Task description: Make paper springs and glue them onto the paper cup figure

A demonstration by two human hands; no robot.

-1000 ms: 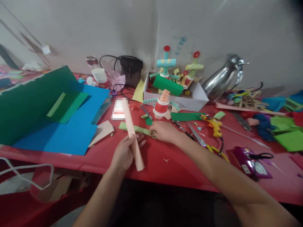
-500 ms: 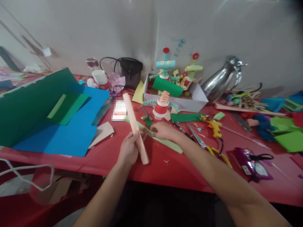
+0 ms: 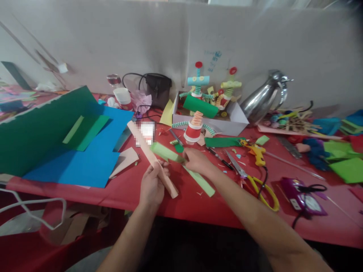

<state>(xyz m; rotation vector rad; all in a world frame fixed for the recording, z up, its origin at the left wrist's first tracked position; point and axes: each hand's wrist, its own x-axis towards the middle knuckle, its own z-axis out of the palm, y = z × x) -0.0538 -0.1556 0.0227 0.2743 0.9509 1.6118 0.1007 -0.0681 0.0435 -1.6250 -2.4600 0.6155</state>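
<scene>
No words or numbers can be read. Blue-green handwriting [image 3: 214,61] stands in a few short lines on the grey wall [image 3: 113,45], above the white box [image 3: 231,126], too blurred to make out, with a fainter scrawl beside it.
</scene>
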